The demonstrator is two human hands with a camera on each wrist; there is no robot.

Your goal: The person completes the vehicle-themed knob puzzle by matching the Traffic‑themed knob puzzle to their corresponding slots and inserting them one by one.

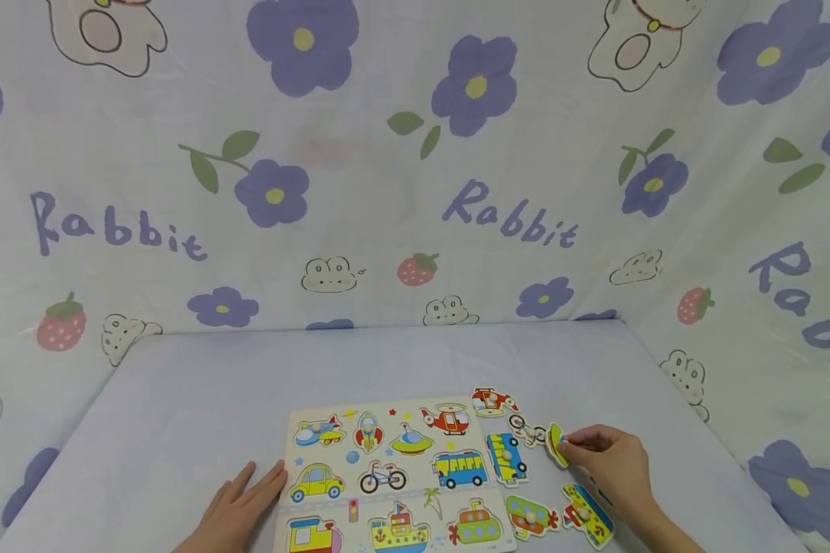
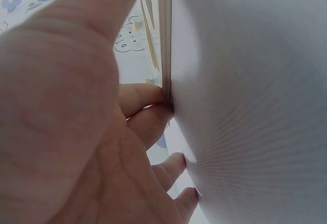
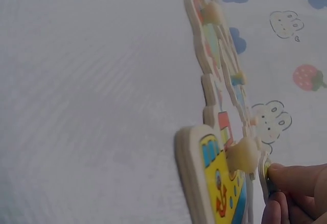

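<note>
My right hand [image 1: 615,465] pinches a yellow-green flying saucer puzzle piece [image 1: 556,445] between thumb and fingers, tilted on edge, right of the puzzle board [image 1: 459,493]. In the right wrist view, the thumb and fingertips grip that saucer piece [image 3: 263,175] at the lower right. My left hand [image 1: 242,503] lies with fingers extended at the board's left edge; the left wrist view has its fingertips [image 2: 153,94] touching that edge. Pictures of vehicles cover the board, among them a saucer [image 1: 412,440], a bicycle [image 1: 383,478] and a bus [image 1: 459,468].
Loose knobbed pieces lie right of the board: a helicopter [image 1: 493,401], a bicycle piece [image 1: 526,430], a blue bus piece [image 1: 506,458], a submarine [image 1: 529,516] and a boat [image 1: 588,516]. A patterned cloth wall [image 1: 360,207] stands behind the pale table [image 1: 200,384].
</note>
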